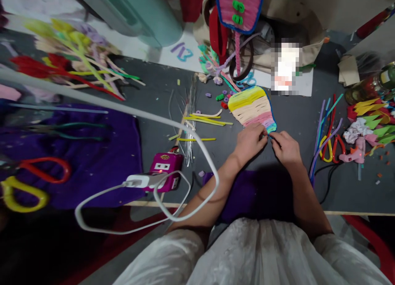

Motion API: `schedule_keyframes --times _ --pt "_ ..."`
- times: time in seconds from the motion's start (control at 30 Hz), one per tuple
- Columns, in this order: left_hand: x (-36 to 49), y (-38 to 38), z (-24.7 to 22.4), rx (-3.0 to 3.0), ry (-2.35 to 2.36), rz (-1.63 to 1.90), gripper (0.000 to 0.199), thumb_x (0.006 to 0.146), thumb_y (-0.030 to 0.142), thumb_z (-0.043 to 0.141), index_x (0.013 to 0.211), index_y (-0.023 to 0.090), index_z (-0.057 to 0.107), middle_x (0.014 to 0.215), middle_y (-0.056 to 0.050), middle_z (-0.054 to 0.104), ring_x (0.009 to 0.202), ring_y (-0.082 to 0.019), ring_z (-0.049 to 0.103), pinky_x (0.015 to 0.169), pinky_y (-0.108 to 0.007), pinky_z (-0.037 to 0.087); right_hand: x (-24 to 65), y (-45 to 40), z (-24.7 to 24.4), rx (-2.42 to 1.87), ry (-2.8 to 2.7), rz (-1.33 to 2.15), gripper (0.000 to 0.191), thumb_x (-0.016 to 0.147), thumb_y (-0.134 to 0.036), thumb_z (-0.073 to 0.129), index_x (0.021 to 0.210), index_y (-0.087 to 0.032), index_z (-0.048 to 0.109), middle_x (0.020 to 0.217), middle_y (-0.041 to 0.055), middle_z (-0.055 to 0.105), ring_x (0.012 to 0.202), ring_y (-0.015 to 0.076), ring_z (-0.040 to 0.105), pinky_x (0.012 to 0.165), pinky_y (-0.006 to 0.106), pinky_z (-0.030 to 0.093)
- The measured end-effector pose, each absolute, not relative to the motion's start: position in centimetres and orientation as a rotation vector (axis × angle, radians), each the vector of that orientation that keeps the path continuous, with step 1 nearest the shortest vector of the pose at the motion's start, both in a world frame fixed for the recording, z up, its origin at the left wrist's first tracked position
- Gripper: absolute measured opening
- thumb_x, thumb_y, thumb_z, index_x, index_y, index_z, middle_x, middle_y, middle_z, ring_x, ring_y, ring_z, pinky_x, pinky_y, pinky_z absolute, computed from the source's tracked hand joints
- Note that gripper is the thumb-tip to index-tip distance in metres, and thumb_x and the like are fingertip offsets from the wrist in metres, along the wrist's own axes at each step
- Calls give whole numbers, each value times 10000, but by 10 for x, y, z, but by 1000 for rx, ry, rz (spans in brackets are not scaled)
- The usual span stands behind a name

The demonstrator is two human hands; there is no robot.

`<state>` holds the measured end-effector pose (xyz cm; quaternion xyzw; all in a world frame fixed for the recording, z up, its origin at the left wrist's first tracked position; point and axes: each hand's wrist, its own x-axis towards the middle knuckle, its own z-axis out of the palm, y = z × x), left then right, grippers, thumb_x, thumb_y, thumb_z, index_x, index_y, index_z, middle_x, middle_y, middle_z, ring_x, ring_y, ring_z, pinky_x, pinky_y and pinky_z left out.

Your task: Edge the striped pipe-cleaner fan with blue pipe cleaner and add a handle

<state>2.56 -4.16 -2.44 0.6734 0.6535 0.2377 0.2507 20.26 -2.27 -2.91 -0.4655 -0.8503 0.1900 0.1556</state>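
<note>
A panel of pipe cleaners (251, 106), striped yellow, cream, pink and teal with a blue edging, lies in front of me. My left hand (251, 141) rests over its lower edge, fingers closed on the near corner. Right beside it, my right hand (285, 147) has thumb and forefinger pinched together at that same corner, where a bit of blue pipe cleaner shows. The fingertips partly hide what is between them. Beyond the panel, small curled pipe-cleaner pieces (220, 97) in green, red and purple lie on the table.
Left of my hands are cut yellow pipe cleaners (203, 119), thin wires (190, 132) and a magenta power socket (165, 169) with a looping white cable (212, 161). Pliers (83, 130) lie on purple cloth (123, 165). At right are a pink glue gun (354, 153) and loose pipe cleaners (322, 124).
</note>
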Motion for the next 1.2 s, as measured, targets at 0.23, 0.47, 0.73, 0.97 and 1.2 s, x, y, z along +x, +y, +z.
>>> schedule_keyframes --times 0.23,0.47,0.73,0.97,1.2 --pt "26 -38 -24 1715 1809 675 53 839 177 605 868 208 638 855 -24 689 810 -186 602 729 -297 425 200 -24 -24 -1389 -2465 559 326 982 -213 503 1232 -221 712 1020 93 698 920 212 664 817 308 509" --pt "28 -37 -21 1654 1856 602 48 842 180 613 863 211 643 862 -24 698 812 -180 606 727 -288 419 207 -22 -8 -1389 -2300 559 303 1024 -266 467 1164 -194 726 1023 88 741 958 201 690 862 303 507" --pt "28 -36 -25 1649 1875 607 37 833 181 615 839 205 642 850 -20 695 768 -167 587 686 -284 381 283 -4 23 -2069 -1784 134 229 951 -247 480 952 -173 696 914 106 729 833 240 640 801 369 463" --pt "28 -37 -26 1668 1870 630 35 826 183 616 832 209 638 848 -17 704 756 -165 585 679 -285 383 303 5 16 -2459 -1644 178 150 906 -289 545 888 -174 639 865 108 686 807 253 603 778 375 423" --pt "28 -36 -29 1677 1871 656 44 819 172 617 819 212 635 848 -15 704 760 -169 591 688 -290 383 305 12 0 -2370 -1545 227 263 845 -243 560 1097 -167 571 899 97 682 825 260 621 792 370 437"
